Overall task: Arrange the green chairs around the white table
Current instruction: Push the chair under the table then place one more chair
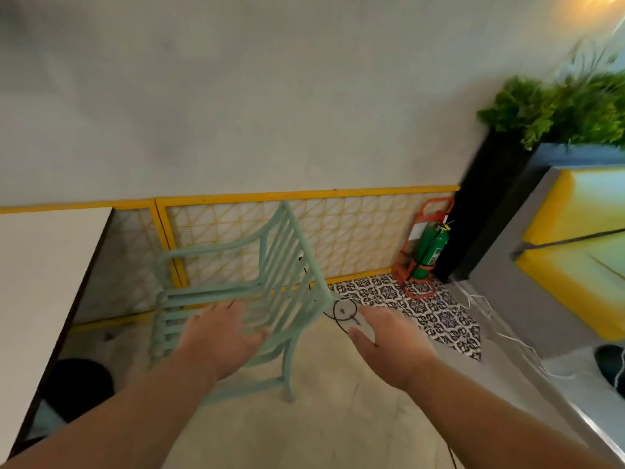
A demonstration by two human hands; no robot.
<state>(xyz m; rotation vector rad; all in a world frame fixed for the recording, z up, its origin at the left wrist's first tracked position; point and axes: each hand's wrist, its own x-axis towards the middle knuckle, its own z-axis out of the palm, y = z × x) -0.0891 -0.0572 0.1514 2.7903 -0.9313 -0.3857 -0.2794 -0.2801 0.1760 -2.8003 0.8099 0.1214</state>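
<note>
Hands open, apart: my left hand [223, 336] overlaps the mint-green slatted metal chair [270, 265] mid-frame, right hand [389, 346] just rightward.

Mint-green chair [263, 282], white worktop [44, 265], yellow lattice rail [355, 231], green extinguisher [431, 252] in orange stand [406, 262], black-white patterned tiles [422, 309].

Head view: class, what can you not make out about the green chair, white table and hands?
Green chair: blurred; seat partly hidden behind left hand.
White table: cut by the left edge; legs unseen.
Left hand: blur hides whether it touches the chair.
Right hand: fingertips blurred.
</note>
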